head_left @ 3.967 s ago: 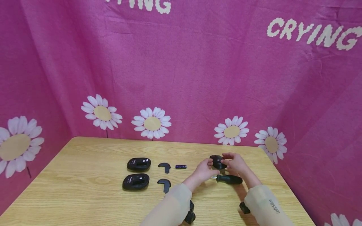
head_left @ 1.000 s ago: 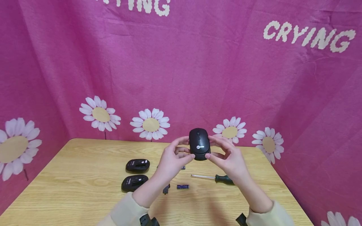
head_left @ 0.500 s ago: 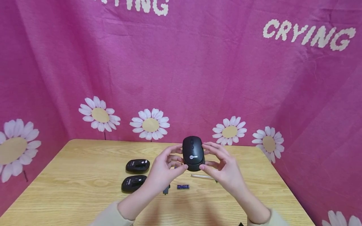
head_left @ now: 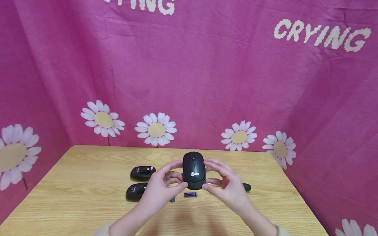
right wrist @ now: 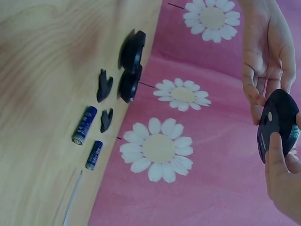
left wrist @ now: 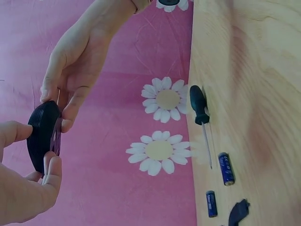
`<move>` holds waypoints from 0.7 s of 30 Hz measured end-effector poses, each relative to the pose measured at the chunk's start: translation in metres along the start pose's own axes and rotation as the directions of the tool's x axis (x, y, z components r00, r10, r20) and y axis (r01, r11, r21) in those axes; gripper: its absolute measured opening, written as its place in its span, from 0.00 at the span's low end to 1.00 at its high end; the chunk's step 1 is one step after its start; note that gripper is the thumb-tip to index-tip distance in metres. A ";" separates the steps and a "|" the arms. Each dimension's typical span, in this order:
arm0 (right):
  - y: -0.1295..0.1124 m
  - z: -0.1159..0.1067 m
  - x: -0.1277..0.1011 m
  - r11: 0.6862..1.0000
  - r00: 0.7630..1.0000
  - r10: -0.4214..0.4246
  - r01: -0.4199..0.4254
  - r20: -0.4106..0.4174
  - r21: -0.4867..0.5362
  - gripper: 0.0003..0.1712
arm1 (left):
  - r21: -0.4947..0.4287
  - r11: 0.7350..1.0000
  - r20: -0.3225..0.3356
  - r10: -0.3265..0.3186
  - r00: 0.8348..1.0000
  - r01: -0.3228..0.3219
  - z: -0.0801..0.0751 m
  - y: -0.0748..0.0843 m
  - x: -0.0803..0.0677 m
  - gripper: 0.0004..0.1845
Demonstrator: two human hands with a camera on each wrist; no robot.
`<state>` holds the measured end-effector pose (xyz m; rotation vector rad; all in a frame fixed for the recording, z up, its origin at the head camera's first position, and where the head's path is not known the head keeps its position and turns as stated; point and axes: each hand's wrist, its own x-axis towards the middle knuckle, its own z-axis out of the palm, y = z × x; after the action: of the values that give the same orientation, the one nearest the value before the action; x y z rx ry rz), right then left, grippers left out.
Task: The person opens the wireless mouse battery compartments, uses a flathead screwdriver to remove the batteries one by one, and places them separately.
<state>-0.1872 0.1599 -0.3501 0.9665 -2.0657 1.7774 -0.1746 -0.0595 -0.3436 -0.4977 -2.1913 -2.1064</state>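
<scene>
Mouse [head_left: 194, 170] held above table [head_left: 88, 203], top up, pinched between left hand [head_left: 160, 191] and right hand [head_left: 227, 188], battery [head_left: 190, 194] lying below.

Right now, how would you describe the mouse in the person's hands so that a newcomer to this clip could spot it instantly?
Start at the wooden table before the pink daisy backdrop. Above its middle, the left hand and right hand hold a black mouse between fingertips, off the surface. Unlike the two black mice lying underside up at the left, it shows its top, with scroll wheel and pale logo.
</scene>
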 end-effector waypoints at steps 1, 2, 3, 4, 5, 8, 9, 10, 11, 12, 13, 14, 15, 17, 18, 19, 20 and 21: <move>0.001 0.001 -0.001 1.000 1.000 -0.001 0.001 0.011 0.004 0.33 | 0.004 1.000 -0.002 0.000 1.000 0.000 -0.001 -0.001 -0.002 0.29; 0.002 0.003 -0.002 1.000 1.000 0.002 -0.002 0.021 0.005 0.32 | 0.009 1.000 -0.003 -0.003 1.000 0.003 -0.003 -0.003 -0.003 0.29; 0.004 0.004 -0.003 1.000 1.000 0.000 0.000 0.030 0.005 0.32 | 0.008 1.000 -0.001 -0.005 1.000 0.005 -0.004 -0.004 -0.004 0.29; 0.005 0.005 -0.004 1.000 0.999 0.002 -0.002 0.039 0.006 0.32 | 0.008 1.000 -0.001 -0.007 1.000 0.007 -0.006 -0.006 -0.005 0.29; 0.007 0.006 -0.005 1.000 0.999 0.001 -0.001 0.047 0.009 0.32 | 0.004 1.000 0.001 -0.008 1.000 0.008 -0.007 -0.007 -0.006 0.29; 0.012 0.010 -0.007 1.000 0.998 -0.015 0.013 0.066 0.017 0.31 | -0.009 1.000 0.000 -0.018 1.000 0.018 -0.009 -0.012 -0.010 0.30; 0.014 0.011 -0.008 1.000 0.997 -0.021 0.020 0.070 0.020 0.31 | -0.016 1.000 0.000 -0.024 1.000 0.024 -0.010 -0.014 -0.011 0.30; 0.015 0.012 -0.009 0.999 0.997 -0.024 0.022 0.073 0.025 0.31 | -0.023 0.999 0.000 -0.028 1.000 0.028 -0.010 -0.015 -0.013 0.30; 0.017 0.013 -0.009 0.999 0.997 -0.029 0.027 0.077 0.029 0.31 | -0.030 0.999 0.000 -0.031 1.000 0.031 -0.011 -0.016 -0.014 0.31; 0.019 0.014 -0.010 0.999 0.996 -0.031 0.028 0.082 0.034 0.32 | -0.033 0.999 -0.003 -0.038 0.999 0.038 -0.012 -0.018 -0.015 0.31; 0.020 0.016 -0.011 0.999 0.996 -0.028 0.025 0.087 0.038 0.32 | -0.036 0.998 -0.004 -0.047 0.999 0.047 -0.013 -0.019 -0.017 0.31; 0.022 0.017 -0.012 0.999 0.996 -0.022 0.018 0.090 0.038 0.32 | -0.039 0.998 -0.008 -0.059 0.998 0.059 -0.013 -0.020 -0.018 0.31; 0.023 0.018 -0.013 0.999 0.995 -0.012 0.009 0.094 0.037 0.32 | -0.041 0.997 -0.007 -0.066 0.998 0.066 -0.014 -0.022 -0.019 0.31; 0.025 0.020 -0.015 0.999 0.994 0.012 -0.016 0.105 0.033 0.32 | -0.039 0.995 -0.013 -0.089 0.996 0.088 -0.015 -0.025 -0.021 0.31; 0.026 0.020 -0.017 0.999 0.994 0.025 -0.029 0.111 0.030 0.32 | -0.039 0.994 -0.014 -0.104 0.995 0.103 -0.015 -0.027 -0.022 0.31; 0.028 0.021 -0.018 0.999 0.993 0.037 -0.040 0.116 0.026 0.32 | -0.044 0.992 -0.014 -0.119 0.993 0.118 -0.016 -0.029 -0.023 0.31; 0.029 0.022 -0.020 0.998 0.992 0.050 -0.053 0.120 0.021 0.32 | -0.048 0.990 -0.013 -0.134 0.991 0.133 -0.016 -0.031 -0.024 0.31; 0.030 0.022 -0.021 0.998 0.991 0.058 -0.061 0.124 0.016 0.32 | -0.050 0.988 -0.011 -0.147 0.989 0.146 -0.016 -0.033 -0.025 0.32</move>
<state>-0.1848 0.1470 -0.3908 1.0558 -2.1766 1.8130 -0.1622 -0.0802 -0.3809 -0.3319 -2.2372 -2.2329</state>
